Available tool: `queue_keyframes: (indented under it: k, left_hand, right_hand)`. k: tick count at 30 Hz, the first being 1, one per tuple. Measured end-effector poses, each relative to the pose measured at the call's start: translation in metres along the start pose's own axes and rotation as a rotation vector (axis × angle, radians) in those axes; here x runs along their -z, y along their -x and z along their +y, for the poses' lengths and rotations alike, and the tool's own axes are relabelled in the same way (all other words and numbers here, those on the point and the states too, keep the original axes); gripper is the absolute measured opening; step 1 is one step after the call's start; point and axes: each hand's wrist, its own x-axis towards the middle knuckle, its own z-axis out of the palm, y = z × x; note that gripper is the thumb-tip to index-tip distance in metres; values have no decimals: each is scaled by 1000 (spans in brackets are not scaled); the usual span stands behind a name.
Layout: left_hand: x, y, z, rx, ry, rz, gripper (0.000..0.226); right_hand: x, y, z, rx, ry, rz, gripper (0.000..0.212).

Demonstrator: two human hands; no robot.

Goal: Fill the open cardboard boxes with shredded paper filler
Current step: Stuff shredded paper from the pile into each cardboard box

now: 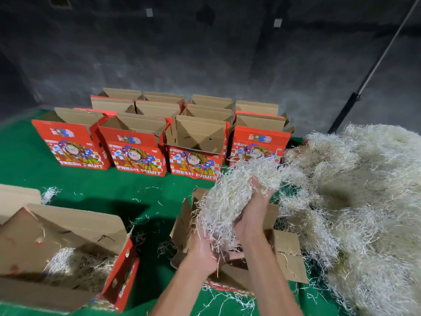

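Between both hands I hold a big clump of pale shredded paper point(230, 199) over an open cardboard box point(288, 254) right in front of me. My left hand point(202, 253) cups the clump from below, fingers curled into the strands. My right hand point(252, 208) clasps its right side. A large heap of shredded paper point(355, 197) covers the table on the right. At the near left stands another open red box point(68, 242) with shredded paper lying in its bottom.
Several open red "FRESH FRUIT" boxes point(136, 153) stand in rows at the back of the green table point(114, 188). Loose strands lie scattered on the cloth. A dark wall rises behind, with a slanted pole point(373, 71) at the right.
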Motion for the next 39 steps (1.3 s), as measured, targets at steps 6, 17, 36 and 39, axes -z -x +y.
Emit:
queue_keyframes:
  k: [6, 17, 36, 39]
  left_hand:
    - [-3, 12, 22, -250, -52, -185, 106]
    - [-18, 13, 51, -521, -341, -134, 48]
    - [-42, 25, 24, -361, 10, -17, 67]
    - [-31, 5, 29, -243, -169, 33, 53]
  right_hand:
    - [51, 9, 42, 614, 877, -198, 47]
    - [40, 20, 1, 403, 407, -106, 47]
    - [37, 21, 50, 634, 875, -39, 44]
    - [28, 28, 55, 880, 1087, -103, 45]
